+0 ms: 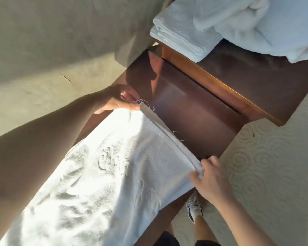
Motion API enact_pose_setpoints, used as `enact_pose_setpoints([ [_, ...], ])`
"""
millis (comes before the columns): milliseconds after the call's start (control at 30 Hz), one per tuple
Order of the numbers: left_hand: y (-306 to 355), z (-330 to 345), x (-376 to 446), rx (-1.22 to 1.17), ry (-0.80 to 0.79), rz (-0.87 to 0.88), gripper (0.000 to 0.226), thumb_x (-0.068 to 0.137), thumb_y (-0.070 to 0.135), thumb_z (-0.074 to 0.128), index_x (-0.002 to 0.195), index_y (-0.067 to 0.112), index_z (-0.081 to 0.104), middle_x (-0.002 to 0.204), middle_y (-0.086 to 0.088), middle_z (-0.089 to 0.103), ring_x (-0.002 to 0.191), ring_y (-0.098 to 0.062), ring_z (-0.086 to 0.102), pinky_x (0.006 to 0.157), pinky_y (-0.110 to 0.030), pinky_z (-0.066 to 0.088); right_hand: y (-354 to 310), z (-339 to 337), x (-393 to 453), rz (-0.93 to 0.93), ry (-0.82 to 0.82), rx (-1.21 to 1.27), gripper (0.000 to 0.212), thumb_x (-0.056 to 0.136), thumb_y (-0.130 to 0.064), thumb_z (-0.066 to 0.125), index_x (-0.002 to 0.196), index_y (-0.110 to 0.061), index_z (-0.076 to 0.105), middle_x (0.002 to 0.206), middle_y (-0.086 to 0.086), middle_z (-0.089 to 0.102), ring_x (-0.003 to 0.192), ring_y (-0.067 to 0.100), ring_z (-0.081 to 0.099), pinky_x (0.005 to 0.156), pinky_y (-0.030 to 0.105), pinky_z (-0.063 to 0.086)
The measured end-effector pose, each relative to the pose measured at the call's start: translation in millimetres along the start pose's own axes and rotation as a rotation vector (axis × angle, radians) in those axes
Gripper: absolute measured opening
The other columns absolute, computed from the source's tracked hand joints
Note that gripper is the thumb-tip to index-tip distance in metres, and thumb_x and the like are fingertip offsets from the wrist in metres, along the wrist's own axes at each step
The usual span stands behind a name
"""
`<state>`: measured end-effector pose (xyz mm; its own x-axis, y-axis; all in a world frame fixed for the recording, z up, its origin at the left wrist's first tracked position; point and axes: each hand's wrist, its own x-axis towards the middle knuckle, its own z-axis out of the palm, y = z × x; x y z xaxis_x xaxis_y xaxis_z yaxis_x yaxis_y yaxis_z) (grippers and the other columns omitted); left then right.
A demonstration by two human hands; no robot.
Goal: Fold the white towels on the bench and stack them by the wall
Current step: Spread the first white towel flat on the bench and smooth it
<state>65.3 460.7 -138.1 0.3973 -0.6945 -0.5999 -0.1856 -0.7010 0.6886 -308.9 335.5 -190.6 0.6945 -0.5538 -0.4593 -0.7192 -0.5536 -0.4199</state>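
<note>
A white towel (103, 167) with a raised woven pattern stretches from the lower left toward the middle of the dark wooden bench (194, 107). My left hand (117, 102) pinches its far hemmed corner, near the wall. My right hand (210, 180) pinches the near hemmed corner at the bench's front edge. The hem runs taut between both hands, with two layers held together. A folded white towel (178, 32) lies at the bench's far end beside the wall. An unfolded white pile (267, 22) lies partly over it.
The beige wall (52, 41) fills the upper left. Pale carpet with a circle pattern (267, 166) lies to the right. A lighter wooden strip (219, 86) crosses the bench. My foot in a sneaker (194, 208) stands below the bench edge.
</note>
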Motion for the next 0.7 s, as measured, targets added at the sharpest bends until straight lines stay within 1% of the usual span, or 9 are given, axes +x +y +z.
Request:
enact_pose_setpoints([
  [33,-6.4,6.6,2.5,-0.031,-0.018,-0.042,0.07,0.056,0.046,0.087,0.12,0.029,0.065,0.107,0.01,0.069,0.096,-0.008,0.064,0.08,-0.021,0.048,-2.6,0.3,0.5,0.023,0.005,-0.004,0.021,0.085,-0.026,0.065,0.079,-0.015,0.048,0.086,-0.007,0.035,0.073,0.018,0.044,0.055,0.016,0.022],
  [100,-21.3,14.7,7.3,0.0,-0.072,-0.092,0.074,0.059,0.04,0.091,0.127,0.033,0.06,0.124,0.01,0.062,0.113,-0.01,0.059,0.094,-0.029,0.048,-9.0,1.2,1.5,0.055,0.027,-0.008,0.02,0.084,-0.022,0.064,0.08,-0.014,0.046,0.085,-0.007,0.035,0.07,0.016,0.042,0.053,0.015,0.02],
  [167,-33.9,13.5,11.7,0.081,-0.085,-0.108,0.062,0.065,0.032,0.093,0.119,0.033,0.062,0.12,0.006,0.066,0.111,-0.015,0.063,0.095,-0.035,0.053,-17.5,1.7,1.3,0.063,0.057,0.002,0.018,0.083,-0.012,0.062,0.082,-0.014,0.044,0.086,-0.004,0.037,0.065,0.013,0.04,0.051,0.016,0.02],
  [267,-42.6,4.4,14.7,0.166,-0.072,-0.09,0.048,0.06,0.044,0.093,0.1,0.032,0.071,0.099,0.009,0.076,0.101,-0.015,0.07,0.087,-0.033,0.056,-32.4,4.9,1.7,0.039,0.09,0.045,0.024,0.083,0.001,0.055,0.09,-0.017,0.041,0.093,-0.002,0.039,0.063,0.004,0.038,0.048,0.017,0.024],
  [333,-42.2,-2.6,14.4,0.106,-0.053,-0.037,0.045,0.058,0.048,0.092,0.099,0.038,0.074,0.103,0.013,0.076,0.102,-0.011,0.07,0.092,-0.033,0.055,-41.2,6.2,2.0,0.02,0.129,0.069,0.028,0.084,0.005,0.053,0.092,-0.019,0.041,0.096,-0.003,0.038,0.065,0.005,0.041,0.05,0.016,0.026],
  [400,-42.0,-7.7,12.3,-0.058,0.008,0.008,0.047,0.057,0.045,0.091,0.1,0.047,0.073,0.113,0.011,0.073,0.102,-0.01,0.07,0.086,-0.023,0.055,-45.3,3.3,4.6,-0.029,0.222,0.061,0.031,0.082,0.011,0.053,0.09,-0.017,0.044,0.095,-0.004,0.039,0.068,0.012,0.043,0.054,0.015,0.026],
  [533,-46.6,-2.4,15.2,-0.243,0.276,0.038,0.052,0.052,0.042,0.091,0.099,0.031,0.071,0.092,0.022,0.075,0.083,0.001,0.072,0.06,-0.015,0.054,-42.6,-6.7,23.3,-0.065,0.401,0.176,0.029,0.08,0.017,0.053,0.095,-0.008,0.057,0.104,0.007,0.046,0.083,0.008,0.038,0.066,0.007,0.038],
  [633,-51.0,4.2,22.9,-0.116,0.453,0.042,0.06,0.06,0.047,0.093,0.112,0.032,0.068,0.113,0.019,0.069,0.104,-0.009,0.066,0.085,-0.03,0.055,-41.4,-12.0,43.3,0.074,0.508,0.353,0.029,0.09,0.007,0.058,0.116,-0.007,0.058,0.113,0.02,0.051,0.086,0.007,0.042,0.077,0.003,0.039],
  [700,-55.8,3.3,21.1,-0.004,0.432,-0.008,0.084,0.055,0.06,0.09,0.129,0.032,0.06,0.125,0.01,0.062,0.113,-0.015,0.059,0.094,-0.033,0.049,-40.2,-10.4,50.6,0.269,0.509,0.525,0.043,0.093,-0.014,0.067,0.131,-0.011,0.046,0.122,0.019,0.05,0.092,0.019,0.059,0.081,0.026,0.053],
])
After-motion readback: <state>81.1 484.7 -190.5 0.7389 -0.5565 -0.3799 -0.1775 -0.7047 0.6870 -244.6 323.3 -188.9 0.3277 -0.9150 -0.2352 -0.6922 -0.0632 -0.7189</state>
